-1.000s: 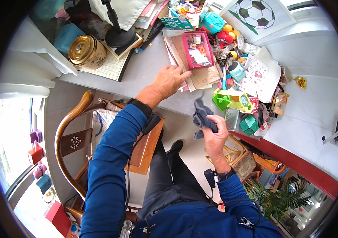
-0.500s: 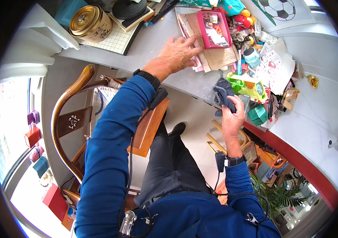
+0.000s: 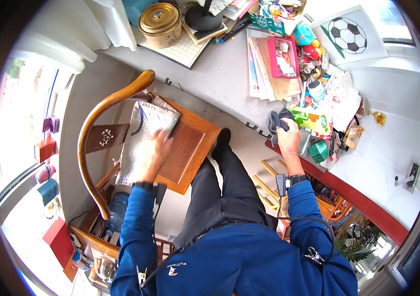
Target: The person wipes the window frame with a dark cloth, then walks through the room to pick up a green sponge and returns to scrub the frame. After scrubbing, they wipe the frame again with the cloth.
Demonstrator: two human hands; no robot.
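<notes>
One cluttered grey desk (image 3: pixel 220 79) — wooden chair (image 3: pixel 190 143) beside

Bright blue long-sleeved top with a small white mark on the chest, black trousers, one black shoe (image 3: pixel 223 136), dark bands at both wrists, black cable looping across the right sleeve, small metal clips near the hem, both hands bare

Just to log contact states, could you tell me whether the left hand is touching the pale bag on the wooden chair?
Touching: the head view shows the left hand lying flat on the pale bag.
</notes>
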